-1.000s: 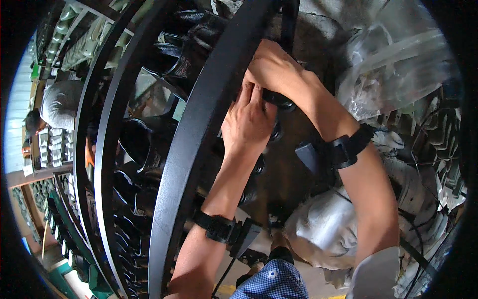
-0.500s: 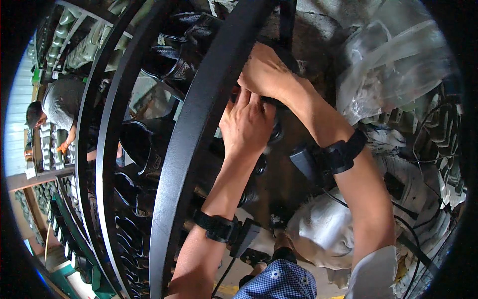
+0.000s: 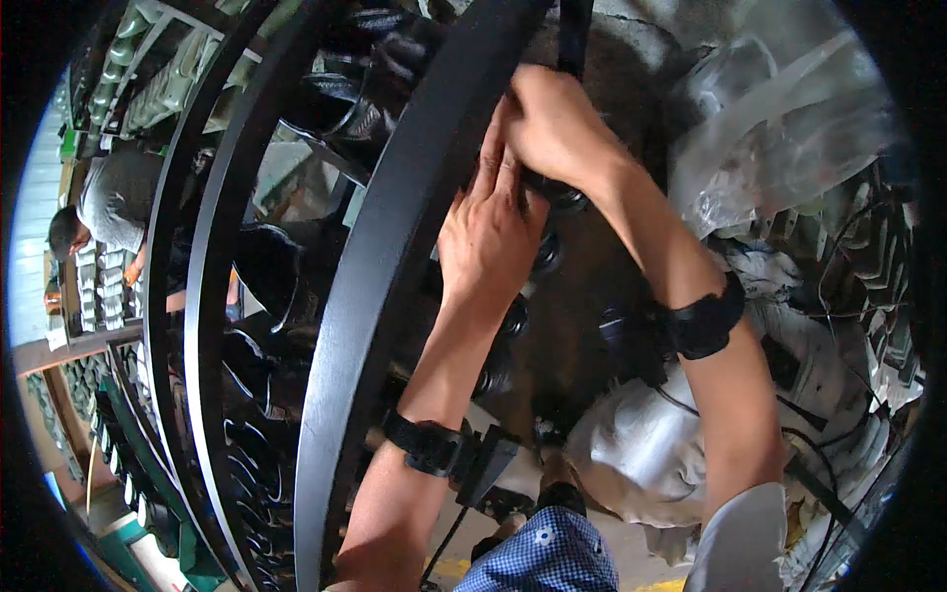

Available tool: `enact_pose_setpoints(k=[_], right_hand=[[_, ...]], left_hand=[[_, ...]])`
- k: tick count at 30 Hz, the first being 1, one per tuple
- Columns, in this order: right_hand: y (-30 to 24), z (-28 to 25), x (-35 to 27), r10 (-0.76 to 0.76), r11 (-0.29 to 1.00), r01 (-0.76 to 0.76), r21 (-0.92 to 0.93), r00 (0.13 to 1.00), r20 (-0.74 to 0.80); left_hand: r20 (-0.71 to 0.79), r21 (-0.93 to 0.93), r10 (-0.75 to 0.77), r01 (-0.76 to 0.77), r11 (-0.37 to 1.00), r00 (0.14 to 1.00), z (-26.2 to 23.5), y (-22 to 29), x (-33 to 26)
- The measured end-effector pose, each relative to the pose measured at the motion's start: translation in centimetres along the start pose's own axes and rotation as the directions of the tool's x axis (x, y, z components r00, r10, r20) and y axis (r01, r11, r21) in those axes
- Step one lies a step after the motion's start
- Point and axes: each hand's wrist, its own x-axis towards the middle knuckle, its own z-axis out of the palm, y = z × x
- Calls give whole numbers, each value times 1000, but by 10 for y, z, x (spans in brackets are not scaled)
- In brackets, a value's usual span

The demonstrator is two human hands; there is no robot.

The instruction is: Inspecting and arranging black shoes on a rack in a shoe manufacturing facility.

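Observation:
Beside a thick black rack bar (image 3: 370,266), my left hand (image 3: 488,237) reaches up with its fingers close together over something dark. Its fingertips meet my right hand, and its thumb is out of sight. My right hand (image 3: 552,123) sits just beyond it, bent at the wrist, with its fingers hidden behind the bar and my left fingers. Whatever lies beneath both hands is mostly covered. Black leather shoes (image 3: 271,271) stand on the rack on the far side of the bar. Rounded black shoe ends (image 3: 546,252) show just right of my left hand.
Clear plastic sheeting (image 3: 779,128) hangs at the upper right. Below it lie a white sack (image 3: 641,454) and dark cables (image 3: 824,483). More curved rack bars (image 3: 207,266) rise on the left. Past them a person (image 3: 118,202) bends over shelves of pale shoe-shaped forms.
My right hand has moved slightly farther up along the bar, and its forearm has turned. My left fingers reach higher, more stretched. The person beyond the rack has shifted slightly.

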Motion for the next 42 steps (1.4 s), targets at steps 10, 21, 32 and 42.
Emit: enact_pose_setpoints(k=[10, 21, 32, 42], right_hand=[[-1, 30, -11, -491, 870, 492, -20, 864, -116], [-4, 31, 9, -692, 654, 681, -329, 714, 102], [-5, 38, 6, -549, 820, 558, -126, 829, 105], [-47, 39, -3, -370, 833, 375, -406, 924, 95]], left_hand=[[93, 88, 49, -57, 994, 994, -11, 9, -38], [104, -76, 2, 6, 997, 995, -8, 6, -35], [-9, -106, 13, -14, 994, 1000, -1, 0, -41], [-33, 101, 103, -100, 990, 994, 15, -6, -47]])
